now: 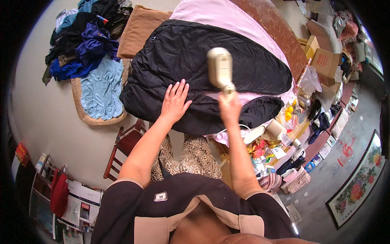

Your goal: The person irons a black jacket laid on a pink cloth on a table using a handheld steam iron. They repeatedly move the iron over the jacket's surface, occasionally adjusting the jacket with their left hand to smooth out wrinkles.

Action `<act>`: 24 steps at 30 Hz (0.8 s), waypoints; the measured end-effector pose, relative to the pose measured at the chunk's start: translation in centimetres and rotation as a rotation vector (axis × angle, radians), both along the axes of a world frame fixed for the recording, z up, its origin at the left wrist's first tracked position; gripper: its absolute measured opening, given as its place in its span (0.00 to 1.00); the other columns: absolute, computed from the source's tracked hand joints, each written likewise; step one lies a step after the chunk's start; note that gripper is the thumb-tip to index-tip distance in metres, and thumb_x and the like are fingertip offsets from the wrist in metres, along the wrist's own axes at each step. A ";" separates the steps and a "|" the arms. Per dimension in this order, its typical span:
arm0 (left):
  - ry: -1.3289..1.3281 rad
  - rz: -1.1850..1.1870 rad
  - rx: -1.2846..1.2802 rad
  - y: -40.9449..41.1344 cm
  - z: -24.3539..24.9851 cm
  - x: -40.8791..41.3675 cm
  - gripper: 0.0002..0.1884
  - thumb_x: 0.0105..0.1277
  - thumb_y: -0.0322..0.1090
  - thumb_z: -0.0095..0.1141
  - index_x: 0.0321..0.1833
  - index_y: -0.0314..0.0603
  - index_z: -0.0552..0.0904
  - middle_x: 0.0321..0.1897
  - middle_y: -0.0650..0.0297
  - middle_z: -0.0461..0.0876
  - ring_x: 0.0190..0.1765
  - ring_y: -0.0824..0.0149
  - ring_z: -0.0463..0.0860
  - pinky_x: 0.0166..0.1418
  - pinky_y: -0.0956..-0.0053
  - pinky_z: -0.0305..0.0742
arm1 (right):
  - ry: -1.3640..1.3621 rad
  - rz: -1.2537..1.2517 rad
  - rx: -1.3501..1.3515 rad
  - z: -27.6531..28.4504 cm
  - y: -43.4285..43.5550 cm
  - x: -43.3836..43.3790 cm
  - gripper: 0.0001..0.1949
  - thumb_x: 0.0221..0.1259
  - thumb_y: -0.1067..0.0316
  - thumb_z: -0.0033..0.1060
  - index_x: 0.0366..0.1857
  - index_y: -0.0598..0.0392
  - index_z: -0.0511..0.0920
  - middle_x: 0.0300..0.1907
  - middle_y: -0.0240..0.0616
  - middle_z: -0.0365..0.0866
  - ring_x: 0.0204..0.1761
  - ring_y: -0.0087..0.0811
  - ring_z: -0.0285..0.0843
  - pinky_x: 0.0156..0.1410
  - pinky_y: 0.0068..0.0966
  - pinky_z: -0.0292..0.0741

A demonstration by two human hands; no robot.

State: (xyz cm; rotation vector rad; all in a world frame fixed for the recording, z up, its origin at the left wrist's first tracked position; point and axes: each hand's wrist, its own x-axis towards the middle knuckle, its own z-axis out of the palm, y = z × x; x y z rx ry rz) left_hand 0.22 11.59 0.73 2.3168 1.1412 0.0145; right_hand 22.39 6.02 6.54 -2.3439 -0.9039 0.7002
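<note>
A black puffy garment (182, 52), which looks like a padded jacket, lies spread over a pink cloth (240, 23) on a reddish-brown marbled table (268, 21). Flat on the garment's near part rests my left hand (176, 102), palm down with the fingers a little apart and nothing in it. To its right, my right hand (230, 108) grips the handle of a cream-coloured handheld appliance (220, 67), which looks like a garment steamer. The appliance is slightly blurred over the garment; whether it touches the fabric I cannot tell. A white cord (243, 126) shows beside my right wrist.
A folded brown cloth (140, 30) lies at the table's left corner. Left of it are a heap of dark clothes (88, 42) and a wicker basket (78, 103) holding light blue fabric. A red wooden chair (129, 140) stands near my left arm. Cardboard boxes (324, 62) and clutter crowd the right.
</note>
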 end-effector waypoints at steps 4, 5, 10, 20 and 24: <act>0.021 -0.016 -0.007 0.1 -0.2 -0.1 0.37 0.71 0.52 0.58 0.78 0.43 0.65 0.81 0.57 0.59 0.79 0.56 0.61 0.84 0.55 0.51 | -0.020 0.110 -0.067 -1.5 2.5 -3.9 0.17 0.56 0.59 0.71 0.40 0.60 0.78 0.33 0.59 0.85 0.40 0.58 0.86 0.44 0.46 0.79; 0.025 -0.015 -0.008 0.2 -0.1 0.0 0.36 0.71 0.52 0.57 0.78 0.43 0.65 0.81 0.57 0.59 0.79 0.56 0.61 0.84 0.56 0.51 | 0.031 0.063 0.037 -2.1 2.9 -2.5 0.16 0.55 0.60 0.70 0.39 0.61 0.78 0.33 0.58 0.85 0.38 0.56 0.87 0.43 0.45 0.80; 0.020 0.005 0.047 -0.2 -0.5 0.3 0.38 0.67 0.50 0.62 0.77 0.44 0.67 0.80 0.59 0.60 0.78 0.57 0.61 0.83 0.56 0.52 | -0.211 -0.126 -0.004 -2.6 6.7 6.3 0.18 0.57 0.55 0.70 0.34 0.64 0.81 0.33 0.60 0.86 0.39 0.58 0.87 0.47 0.47 0.80; -0.057 0.106 -0.010 -0.3 -0.5 -1.6 0.35 0.67 0.46 0.64 0.75 0.43 0.70 0.71 0.57 0.69 0.72 0.57 0.67 0.81 0.54 0.58 | -0.007 0.175 -0.063 -0.9 3.8 -6.2 0.17 0.55 0.58 0.70 0.40 0.60 0.79 0.34 0.60 0.85 0.40 0.59 0.87 0.45 0.48 0.80; -0.003 0.092 0.013 -0.4 -0.6 -1.1 0.35 0.67 0.47 0.63 0.75 0.43 0.70 0.71 0.58 0.69 0.71 0.57 0.68 0.81 0.54 0.58 | -0.082 0.118 -0.025 -1.9 9.1 -3.2 0.17 0.55 0.58 0.70 0.39 0.61 0.79 0.36 0.61 0.86 0.43 0.60 0.86 0.46 0.48 0.81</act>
